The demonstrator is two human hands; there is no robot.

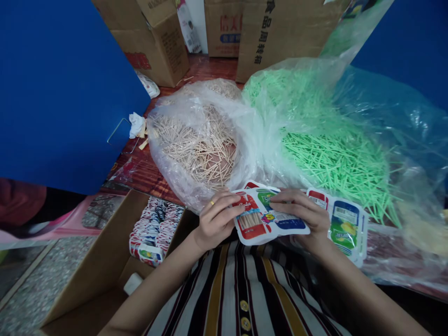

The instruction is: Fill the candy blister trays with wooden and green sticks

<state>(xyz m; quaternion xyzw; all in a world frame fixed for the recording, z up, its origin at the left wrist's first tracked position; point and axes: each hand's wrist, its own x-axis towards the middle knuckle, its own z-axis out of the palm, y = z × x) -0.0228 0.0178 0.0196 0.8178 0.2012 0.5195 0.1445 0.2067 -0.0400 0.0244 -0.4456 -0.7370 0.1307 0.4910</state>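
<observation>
— Head view first: what have the fingers got?

— The left hand (215, 219) pinches the red end of a printed packet (268, 219), fingers (227, 211) curled narrow on its edge, a ring on one of them. The right hand (301, 214) lies over the packet's other end, fingers closed on its top edge. The packet sits low in the middle, just above a striped shirt (245, 294), and small pale sticks show through its clear window.

— And beside it?

— More packets (345, 228) lie under the right wrist, touching it. Behind the hands, on the table (147, 175), a clear bag of wooden toothpicks (198, 144) stands open, and right of it, touching, a bag of green sticks (329, 140).

— Further out?

— Lower left, an open cardboard box (105, 261) holds a stack of finished packets (154, 228). A blue board (63, 88) stands at the left, brown cartons (224, 32) at the back.
</observation>
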